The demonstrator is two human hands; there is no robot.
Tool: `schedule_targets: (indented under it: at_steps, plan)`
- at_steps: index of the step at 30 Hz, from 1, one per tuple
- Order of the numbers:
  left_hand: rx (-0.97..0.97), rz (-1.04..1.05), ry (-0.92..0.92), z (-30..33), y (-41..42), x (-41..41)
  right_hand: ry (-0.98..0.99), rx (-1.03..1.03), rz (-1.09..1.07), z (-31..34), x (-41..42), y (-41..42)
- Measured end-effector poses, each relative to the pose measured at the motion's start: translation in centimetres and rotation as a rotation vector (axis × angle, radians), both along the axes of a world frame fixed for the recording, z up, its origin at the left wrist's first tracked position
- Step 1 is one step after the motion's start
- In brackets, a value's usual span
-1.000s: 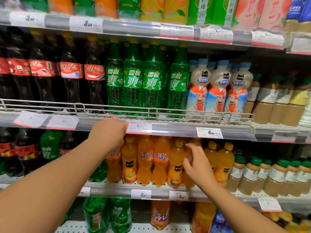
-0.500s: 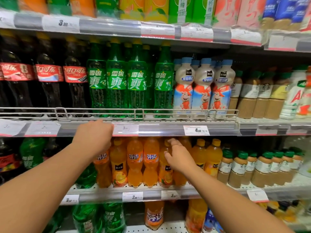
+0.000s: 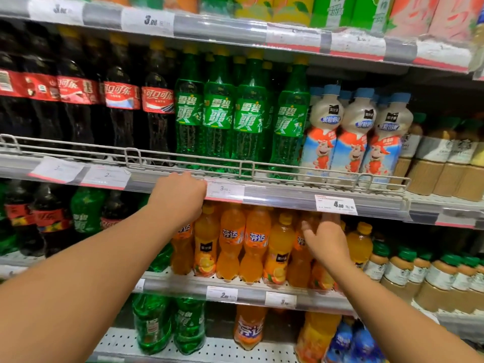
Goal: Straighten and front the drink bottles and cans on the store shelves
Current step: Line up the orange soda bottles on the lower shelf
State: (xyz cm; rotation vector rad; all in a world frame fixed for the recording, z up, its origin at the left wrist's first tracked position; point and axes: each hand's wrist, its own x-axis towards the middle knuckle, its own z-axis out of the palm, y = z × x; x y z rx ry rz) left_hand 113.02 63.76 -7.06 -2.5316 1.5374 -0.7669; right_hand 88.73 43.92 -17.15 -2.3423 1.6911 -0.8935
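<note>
your right hand [image 3: 326, 241] is spread loose in front of the orange bottles [image 3: 258, 244] on the lower shelf [image 3: 243, 292], fingers relaxed, maybe brushing the bottle behind it but not wrapped round anything. your left hand [image 3: 179, 199] is up on the shelf edge [image 3: 275, 196] above, fingers curled over the rail; looks like it's just bracing there, though the back of the hand hides whether it really pinches the rail. for the step you're on, i'd say close the right hand round the bottle it's covering, twist till the label faces out like its neighbours, then slide it flush with the front lip. keep the left where it is for balance, and don't knock the yellow-capped juice bottles [image 3: 279, 254] beside it, they look easy to tip. counts, front row only: orange shelf shows roughly seven bottles, two partly hidden by your hands so don't hold me to it. up top, four green soda bottles [image 3: 218, 124] face front with more caps behind, three white milk-drink bottles [image 3: 352, 137] up front with blue caps behind, and about five cola bottles [image 3: 121, 111] running off the left edge. the tea-coloured bottles [image 3: 400, 268] at lower right are too blurry to count.
</note>
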Motion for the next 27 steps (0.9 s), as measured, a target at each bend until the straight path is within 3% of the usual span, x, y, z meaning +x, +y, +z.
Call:
schedule_targets:
  at_steps: [4, 11, 19, 23, 27]
  plan:
    - [-0.020, -0.003, 0.021, -0.1, 0.1, -0.2, -0.192, 0.228, 0.007, 1.0, 0.3, -1.7]
    - [-0.045, -0.007, 0.053, -0.2, 0.4, -0.4, -0.269, 0.022, -0.014, -0.8, -1.3, 0.4]
    - [0.036, -0.004, 0.112, -0.5, 0.8, 0.0, -0.359, -0.044, 0.212, -1.5, -3.6, 5.2]
    - [0.092, -0.058, 0.176, -1.4, 1.8, 0.0, -0.315, -0.174, 0.269, 1.5, -3.0, 8.5]
    - [0.192, -0.129, 0.327, -0.8, 2.7, -0.4, -0.368, -0.178, 0.326, 6.3, -0.9, 11.9]
